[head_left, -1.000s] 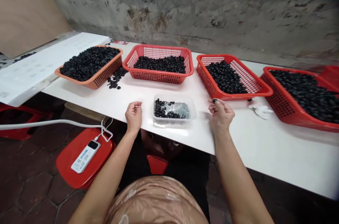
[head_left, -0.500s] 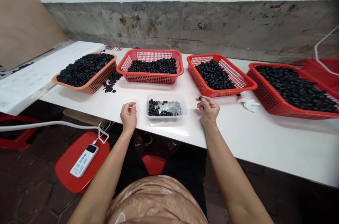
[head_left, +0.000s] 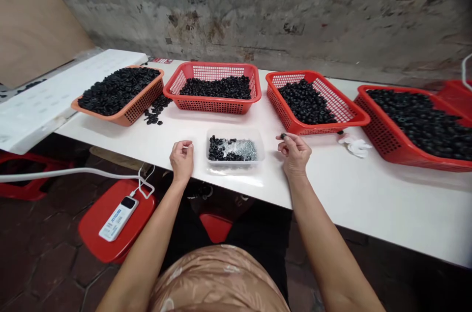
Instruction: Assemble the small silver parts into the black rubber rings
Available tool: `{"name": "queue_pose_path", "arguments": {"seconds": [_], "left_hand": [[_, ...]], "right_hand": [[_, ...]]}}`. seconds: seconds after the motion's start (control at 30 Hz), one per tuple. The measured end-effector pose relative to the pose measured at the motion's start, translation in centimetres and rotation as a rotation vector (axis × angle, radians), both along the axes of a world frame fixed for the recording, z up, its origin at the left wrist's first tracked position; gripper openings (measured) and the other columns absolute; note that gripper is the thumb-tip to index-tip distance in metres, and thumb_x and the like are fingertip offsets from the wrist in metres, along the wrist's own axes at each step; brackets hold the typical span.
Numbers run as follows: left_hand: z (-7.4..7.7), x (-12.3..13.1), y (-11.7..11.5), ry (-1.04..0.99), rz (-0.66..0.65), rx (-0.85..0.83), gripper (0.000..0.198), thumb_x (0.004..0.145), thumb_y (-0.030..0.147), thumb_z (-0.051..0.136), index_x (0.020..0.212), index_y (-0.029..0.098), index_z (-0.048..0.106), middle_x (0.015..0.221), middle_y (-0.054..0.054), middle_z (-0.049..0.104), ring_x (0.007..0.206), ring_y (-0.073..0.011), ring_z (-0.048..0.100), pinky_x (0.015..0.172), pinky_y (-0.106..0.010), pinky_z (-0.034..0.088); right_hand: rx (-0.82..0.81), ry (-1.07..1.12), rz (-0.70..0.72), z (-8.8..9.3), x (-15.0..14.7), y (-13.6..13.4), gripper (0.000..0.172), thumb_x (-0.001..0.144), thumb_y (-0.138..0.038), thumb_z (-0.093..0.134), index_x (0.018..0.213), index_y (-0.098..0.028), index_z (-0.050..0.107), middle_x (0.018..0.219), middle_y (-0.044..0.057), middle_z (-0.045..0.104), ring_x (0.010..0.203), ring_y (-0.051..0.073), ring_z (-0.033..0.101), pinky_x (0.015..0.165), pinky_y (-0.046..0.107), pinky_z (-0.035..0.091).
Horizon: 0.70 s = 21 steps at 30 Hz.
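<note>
A small black ring-like part is pinched between the thumb and fingers of my right hand, just right of a clear plastic box. The box holds black ring-shaped pieces on its left side and small silvery metal bits on its right. My left hand rests at the table's front edge, left of the box, with its fingers curled in. Whatever may be between those fingers is hidden.
Behind the box stand two red baskets of black parts. An orange basket is at left, another red basket at right. Loose black pieces, crumpled tissue and a foam board lie about. A power bank sits on a red stool.
The view has shifted slightly, so the baskets at right appear farther right. Both hands keep nearly the same pose, and the black part stays in my right hand.
</note>
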<state>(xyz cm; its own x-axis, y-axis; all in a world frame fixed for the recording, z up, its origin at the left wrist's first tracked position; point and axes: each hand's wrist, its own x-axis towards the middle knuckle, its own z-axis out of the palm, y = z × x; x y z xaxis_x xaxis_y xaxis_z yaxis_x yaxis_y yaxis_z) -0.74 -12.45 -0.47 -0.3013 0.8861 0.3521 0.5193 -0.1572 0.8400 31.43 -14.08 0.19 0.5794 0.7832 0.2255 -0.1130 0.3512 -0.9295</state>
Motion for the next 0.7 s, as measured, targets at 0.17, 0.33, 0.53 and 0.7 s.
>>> {"name": "queue_pose_path", "arguments": {"seconds": [0.17,0.33,0.53,0.7], "left_hand": [[0.5,0.1,-0.5,0.005,-0.021,-0.015,0.014,0.088,0.028,0.057,0.091,0.019,0.067,0.091,-0.004,0.064,0.069,-0.0151,0.059,0.065,-0.027,0.047],[0.5,0.2,-0.6,0.013,-0.058,-0.028,0.012,0.089,0.028,0.058,0.092,0.021,0.067,0.091,-0.004,0.065,0.073,-0.0165,0.061,0.066,-0.027,0.047],[0.6,0.2,-1.2,-0.049,-0.098,-0.046,0.013,0.092,0.030,0.056,0.094,0.021,0.066,0.094,-0.004,0.065,0.074,-0.0159,0.061,0.064,-0.026,0.047],[0.8,0.1,-1.2,-0.044,-0.109,-0.026,0.012,0.091,0.027,0.057,0.094,0.020,0.066,0.092,-0.004,0.065,0.071,-0.0148,0.060,0.064,-0.025,0.046]], "right_hand": [[-0.011,-0.022,-0.009,0.0,0.1,-0.1,0.024,0.074,-0.036,0.074,0.084,-0.015,0.070,0.076,0.003,0.071,0.046,0.006,0.045,0.043,0.020,0.028],[-0.014,-0.040,-0.009,-0.3,0.4,0.0,0.023,0.074,-0.034,0.075,0.085,-0.015,0.071,0.076,0.003,0.072,0.048,0.007,0.047,0.044,0.021,0.030],[-0.022,-0.037,-0.012,-0.3,0.3,0.3,0.021,0.071,-0.031,0.077,0.083,-0.014,0.072,0.075,0.004,0.072,0.047,0.007,0.046,0.044,0.021,0.030],[-0.033,-0.049,-0.059,-0.2,0.3,0.3,0.020,0.069,-0.030,0.076,0.080,-0.015,0.070,0.073,0.003,0.071,0.046,0.007,0.047,0.041,0.020,0.029]]}}
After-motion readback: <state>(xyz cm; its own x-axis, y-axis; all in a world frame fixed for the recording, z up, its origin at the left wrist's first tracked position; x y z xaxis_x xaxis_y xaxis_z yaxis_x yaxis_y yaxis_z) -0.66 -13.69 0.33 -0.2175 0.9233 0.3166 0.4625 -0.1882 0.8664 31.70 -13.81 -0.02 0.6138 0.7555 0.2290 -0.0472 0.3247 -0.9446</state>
